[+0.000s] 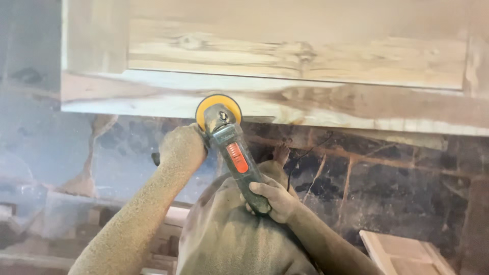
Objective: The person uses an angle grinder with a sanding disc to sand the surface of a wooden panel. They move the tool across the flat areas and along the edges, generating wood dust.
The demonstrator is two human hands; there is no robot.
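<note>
Wooden panel frame [285,97] fills top of view; angle grinder [232,147] angled up, yellow disc [219,104] against frame's lower rail; left hand [182,147], sawdust-coated, fisted round side grip near head; right hand [272,198] wrapped round grinder's rear body.

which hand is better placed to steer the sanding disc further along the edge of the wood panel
Probably the left hand. It grips beside the grinder head, right behind the yellow disc that meets the wood panel edge. The right hand holds the rear of the body, farther from the disc.
</note>
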